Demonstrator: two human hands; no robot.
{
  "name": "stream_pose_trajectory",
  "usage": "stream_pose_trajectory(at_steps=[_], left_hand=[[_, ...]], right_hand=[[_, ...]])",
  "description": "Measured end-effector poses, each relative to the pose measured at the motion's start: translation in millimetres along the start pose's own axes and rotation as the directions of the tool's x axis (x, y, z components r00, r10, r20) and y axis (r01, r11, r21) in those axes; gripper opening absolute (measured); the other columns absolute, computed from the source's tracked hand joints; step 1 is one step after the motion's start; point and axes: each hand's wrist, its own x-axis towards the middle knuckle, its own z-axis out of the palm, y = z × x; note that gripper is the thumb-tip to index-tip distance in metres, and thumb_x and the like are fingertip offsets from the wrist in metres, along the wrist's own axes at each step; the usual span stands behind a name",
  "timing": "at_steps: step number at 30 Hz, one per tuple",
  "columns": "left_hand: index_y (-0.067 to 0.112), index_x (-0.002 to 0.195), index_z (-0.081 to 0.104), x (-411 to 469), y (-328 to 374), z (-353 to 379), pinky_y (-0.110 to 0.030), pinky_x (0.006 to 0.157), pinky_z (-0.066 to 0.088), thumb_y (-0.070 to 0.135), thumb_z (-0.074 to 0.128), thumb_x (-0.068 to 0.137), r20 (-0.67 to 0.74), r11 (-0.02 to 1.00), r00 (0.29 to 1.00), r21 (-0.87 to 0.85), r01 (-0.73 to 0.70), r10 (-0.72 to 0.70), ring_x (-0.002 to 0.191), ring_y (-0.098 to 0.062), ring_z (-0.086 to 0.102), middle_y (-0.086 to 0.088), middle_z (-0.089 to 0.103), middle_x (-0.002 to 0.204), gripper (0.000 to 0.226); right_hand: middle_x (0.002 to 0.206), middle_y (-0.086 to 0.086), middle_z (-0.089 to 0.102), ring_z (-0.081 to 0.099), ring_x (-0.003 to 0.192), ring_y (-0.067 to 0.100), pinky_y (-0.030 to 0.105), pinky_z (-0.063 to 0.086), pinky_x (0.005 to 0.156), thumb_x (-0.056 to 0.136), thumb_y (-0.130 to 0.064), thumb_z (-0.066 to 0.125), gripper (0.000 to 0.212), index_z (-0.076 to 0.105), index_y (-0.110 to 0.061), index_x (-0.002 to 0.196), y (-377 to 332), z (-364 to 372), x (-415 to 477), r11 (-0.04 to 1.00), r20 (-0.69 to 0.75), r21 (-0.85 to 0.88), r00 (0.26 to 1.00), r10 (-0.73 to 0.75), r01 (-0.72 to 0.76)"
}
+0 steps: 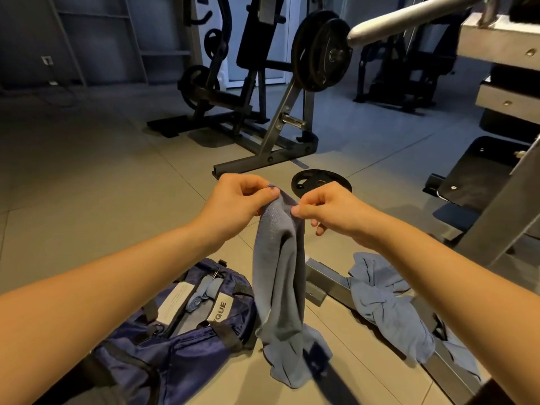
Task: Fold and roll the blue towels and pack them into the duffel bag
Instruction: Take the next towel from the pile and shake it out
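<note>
Directly ahead, both hands are raised side by side and clamped on one towel [277, 273]. The left hand [236, 200] pinches its top edge between thumb and forefinger, the other fingers curled in. The right hand [330, 209] pinches the same edge just beside it, also thumb against forefinger, with its lower fingers loosely curled under. The hands are close together but not touching; a short stretch of cloth shows between them.

The towel, grey-blue, hangs straight down from the pinches in long folds. Its lower end lies bunched on the floor [87, 171], just right of the bag [163, 355].

The bag is navy and lies on the floor at lower left, under the left forearm. Its top zip is open, with pale panels on either side of the opening; one carries the letters "QUE". Inside the opening sit what look like two small blue rolls [201, 296], though they are too small to be sure of.

A second towel [380, 296] lies crumpled at right, draped over a grey metal frame [324, 280] that rests on the floor.

Beyond the hands a black plate [318, 181] lies flat on the tiles, and behind it stands a machine [280, 127] loaded with more plates.
</note>
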Motion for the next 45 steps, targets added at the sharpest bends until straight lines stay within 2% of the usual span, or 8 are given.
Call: stream_pose_trajectory(at_steps=[7, 12, 19, 23, 30, 34, 42, 45], left_hand=[[0.013, 0.085, 0.074, 4.8, -6.0, -8.8, -0.012, 0.057, 0.047, 0.016, 0.065, 0.098, -0.096, 0.989, 0.988, -0.095, 0.113, -0.122, 0.063, 0.002, 0.06, 0.006, 0.069, 0.073, 0.016], [-0.003, 0.098, 0.072, 16.7, -10.8, -17.5, -0.016, 0.06, 0.047, 0.017, 0.062, 0.099, -0.194, 0.97, 0.956, -0.148, 0.195, -0.222, 0.07, -0.009, 0.054, -0.005, 0.063, 0.082, 0.023], [0.008, 0.089, 0.073, 28.3, -36.1, -67.5, -0.028, 0.071, 0.05, 0.015, 0.064, 0.098, -0.332, 0.948, 0.889, -0.105, 0.299, -0.317, 0.083, -0.018, 0.059, -0.005, 0.066, 0.089, 0.015], [0.011, 0.083, 0.073, 31.3, -45.1, -73.1, -0.023, 0.065, 0.045, 0.013, 0.064, 0.096, -0.471, 0.937, 0.812, -0.119, 0.33, -0.345, 0.081, -0.013, 0.058, -0.001, 0.066, 0.087, 0.016], [0.018, 0.102, 0.076, 18.4, -29.9, -36.2, -0.028, 0.074, 0.055, 0.017, 0.071, 0.093, -0.052, 0.934, 0.982, 0.303, 0.19, -0.182, 0.085, -0.018, 0.067, -0.002, 0.072, 0.085, 0.01], [0.023, 0.12, 0.069, 8.0, -17.8, -5.6, -0.026, 0.072, 0.052, 0.014, 0.07, 0.094, 0.285, 0.955, 0.931, 0.253, 0.157, -0.229, 0.076, -0.013, 0.062, 0.003, 0.064, 0.076, 0.028], [0.008, 0.098, 0.074, 9.0, -25.6, -2.2, -0.024, 0.066, 0.048, 0.018, 0.075, 0.091, 0.342, 0.943, 0.893, 0.257, 0.212, -0.294, 0.069, -0.007, 0.06, 0.0, 0.07, 0.077, 0.013], [0.006, 0.097, 0.073, 11.9, -24.5, -7.0, -0.024, 0.064, 0.046, 0.015, 0.073, 0.092, 0.242, 0.943, 0.928, 0.243, 0.226, -0.284, 0.07, -0.009, 0.058, -0.001, 0.069, 0.078, 0.011]], right_hand=[[0.098, 0.007, 0.072, 0.068, 0.098, 0.019, 0.036, 0.055, 0.094, 0.093, -0.023, 0.069, 0.013, 0.072, -0.011, 0.089, 9.5, 9.1, 1.5, 0.998, 0.106, 0.051, 0.993, -0.054, 0.048], [0.101, 0.022, 0.067, 0.064, 0.088, 0.026, 0.035, 0.054, 0.088, 0.091, -0.016, 0.071, 0.017, 0.068, 0.0, 0.096, 17.9, 11.5, 4.4, 0.997, 0.176, 0.068, 0.983, -0.051, 0.04], [0.084, 0.003, 0.069, 0.063, 0.081, 0.012, 0.029, 0.053, 0.081, 0.092, -0.016, 0.071, 0.008, 0.07, -0.01, 0.088, 49.3, 6.1, 6.6, 0.992, 0.324, 0.05, 0.941, 0.094, -0.117], [0.093, 0.012, 0.063, 0.059, 0.088, 0.021, 0.033, 0.054, 0.086, 0.098, -0.017, 0.063, 0.011, 0.065, -0.009, 0.09, 63.6, 11.4, 8.4, 0.98, 0.364, -0.001, 0.913, 0.184, -0.198], [0.098, 0.02, 0.065, 0.062, 0.091, 0.023, 0.041, 0.055, 0.091, 0.101, -0.021, 0.057, 0.022, 0.067, -0.001, 0.1, 36.9, 10.7, 20.0, 0.995, 0.264, 0.057, 0.962, 0.065, -0.083], [0.101, 0.014, 0.07, 0.066, 0.09, 0.018, 0.036, 0.055, 0.085, 0.1, -0.02, 0.06, 0.016, 0.07, -0.008, 0.102, 20.1, 11.2, 20.6, 0.996, 0.271, 0.093, 0.962, -0.021, -0.005], [0.089, 0.005, 0.072, 0.067, 0.086, 0.016, 0.035, 0.057, 0.084, 0.096, -0.024, 0.066, 0.012, 0.072, -0.015, 0.089, 24.5, 11.2, 21.9, 0.997, 0.307, 0.071, 0.952, -0.005, -0.018], [0.085, 0.002, 0.069, 0.065, 0.082, 0.014, 0.027, 0.055, 0.076, 0.096, -0.026, 0.066, 0.014, 0.071, -0.016, 0.087, 29.1, 15.1, 18.8, 0.99, 0.365, 0.126, 0.931, 0.019, -0.07]])
